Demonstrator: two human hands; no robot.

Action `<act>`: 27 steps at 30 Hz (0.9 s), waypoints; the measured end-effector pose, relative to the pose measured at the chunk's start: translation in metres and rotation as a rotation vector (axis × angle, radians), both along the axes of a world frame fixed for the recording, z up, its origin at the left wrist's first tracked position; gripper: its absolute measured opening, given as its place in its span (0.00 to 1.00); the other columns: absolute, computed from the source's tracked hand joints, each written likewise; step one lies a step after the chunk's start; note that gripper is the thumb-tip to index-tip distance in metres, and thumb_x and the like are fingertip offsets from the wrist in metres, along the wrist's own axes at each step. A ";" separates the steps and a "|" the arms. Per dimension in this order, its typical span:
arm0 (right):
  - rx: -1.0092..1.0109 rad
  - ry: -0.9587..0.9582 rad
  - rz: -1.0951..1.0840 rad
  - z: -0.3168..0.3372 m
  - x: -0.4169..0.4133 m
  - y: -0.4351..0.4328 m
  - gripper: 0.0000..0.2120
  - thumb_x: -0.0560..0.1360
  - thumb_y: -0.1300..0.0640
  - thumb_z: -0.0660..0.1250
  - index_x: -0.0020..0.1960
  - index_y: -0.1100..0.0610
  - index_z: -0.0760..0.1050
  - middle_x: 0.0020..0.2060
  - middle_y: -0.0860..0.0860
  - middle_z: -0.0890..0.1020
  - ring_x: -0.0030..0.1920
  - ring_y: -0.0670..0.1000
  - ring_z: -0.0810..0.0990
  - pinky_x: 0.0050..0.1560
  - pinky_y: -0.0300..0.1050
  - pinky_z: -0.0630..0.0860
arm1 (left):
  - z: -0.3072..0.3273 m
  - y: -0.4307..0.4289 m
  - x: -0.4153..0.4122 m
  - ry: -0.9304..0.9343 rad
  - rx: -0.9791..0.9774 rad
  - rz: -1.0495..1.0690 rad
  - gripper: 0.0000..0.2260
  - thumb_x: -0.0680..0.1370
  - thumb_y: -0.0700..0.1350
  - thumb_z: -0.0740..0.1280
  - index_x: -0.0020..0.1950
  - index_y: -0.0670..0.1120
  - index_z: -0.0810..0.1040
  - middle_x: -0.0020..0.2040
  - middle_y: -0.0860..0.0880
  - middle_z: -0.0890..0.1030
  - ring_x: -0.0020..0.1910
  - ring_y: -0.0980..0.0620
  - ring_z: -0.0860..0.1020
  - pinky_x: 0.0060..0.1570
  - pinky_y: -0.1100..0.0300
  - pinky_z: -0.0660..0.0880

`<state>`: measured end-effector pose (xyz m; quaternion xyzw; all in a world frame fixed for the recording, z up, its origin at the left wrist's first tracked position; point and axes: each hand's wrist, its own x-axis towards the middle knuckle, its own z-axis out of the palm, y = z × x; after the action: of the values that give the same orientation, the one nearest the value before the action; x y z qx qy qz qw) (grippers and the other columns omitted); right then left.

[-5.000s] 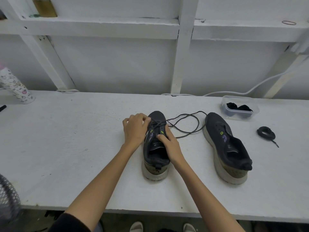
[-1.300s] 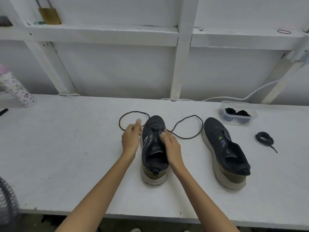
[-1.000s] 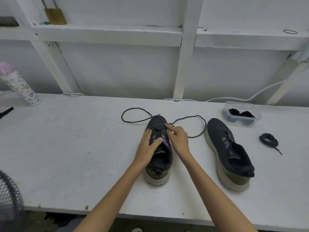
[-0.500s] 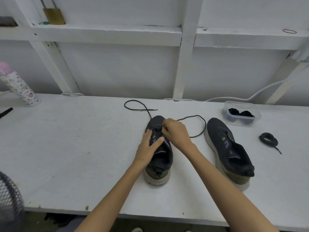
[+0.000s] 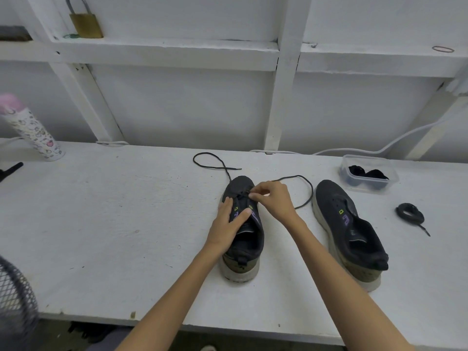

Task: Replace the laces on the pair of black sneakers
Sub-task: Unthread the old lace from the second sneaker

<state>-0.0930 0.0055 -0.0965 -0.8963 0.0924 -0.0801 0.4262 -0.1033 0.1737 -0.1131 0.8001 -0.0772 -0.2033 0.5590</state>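
Two black sneakers stand on the white table (image 5: 126,224), toes pointing away from me. The left sneaker (image 5: 244,252) has a thin dark lace (image 5: 215,162) through its front eyelets, with one end looped to the far left and the other curving off to the right. My left hand (image 5: 226,225) rests flat on the sneaker's tongue and left side, fingers straight. My right hand (image 5: 274,198) pinches the lace at the front eyelets. The right sneaker (image 5: 349,231) stands unlaced, untouched.
A clear plastic box (image 5: 368,173) with black laces stands at the back right. A coiled black lace (image 5: 410,215) lies right of the right sneaker. A patterned bottle (image 5: 33,134) leans at far left, a mesh fan guard (image 5: 15,305) sits bottom left, a white cable (image 5: 354,149) runs along the wall.
My left hand let go of the lace's left end and came to rest flat on the sneaker. My right hand shifted up to the front eyelets, and the left loop slid farther back.
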 end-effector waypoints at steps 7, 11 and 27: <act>-0.215 -0.012 -0.113 0.004 0.007 0.010 0.07 0.78 0.52 0.64 0.50 0.54 0.78 0.44 0.48 0.84 0.45 0.51 0.80 0.44 0.46 0.73 | -0.001 0.000 0.000 -0.003 0.011 -0.016 0.35 0.78 0.62 0.63 0.80 0.52 0.53 0.80 0.54 0.52 0.79 0.55 0.50 0.77 0.50 0.52; 0.030 0.059 -0.078 -0.001 0.007 -0.002 0.08 0.73 0.49 0.72 0.46 0.52 0.81 0.42 0.46 0.84 0.45 0.47 0.81 0.46 0.48 0.78 | 0.001 0.000 0.000 -0.006 0.022 -0.016 0.35 0.78 0.61 0.63 0.80 0.52 0.53 0.80 0.54 0.52 0.79 0.55 0.51 0.77 0.51 0.52; 0.056 0.159 -0.022 0.012 0.018 -0.011 0.11 0.67 0.52 0.79 0.38 0.59 0.81 0.32 0.47 0.81 0.34 0.48 0.76 0.42 0.52 0.77 | 0.008 -0.001 -0.001 0.002 0.076 -0.061 0.35 0.78 0.62 0.61 0.80 0.50 0.52 0.80 0.54 0.51 0.78 0.58 0.47 0.77 0.53 0.48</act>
<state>-0.0751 -0.0056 -0.0847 -0.8866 0.1380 -0.0107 0.4413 -0.1046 0.1727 -0.1048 0.8180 -0.0934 -0.2239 0.5217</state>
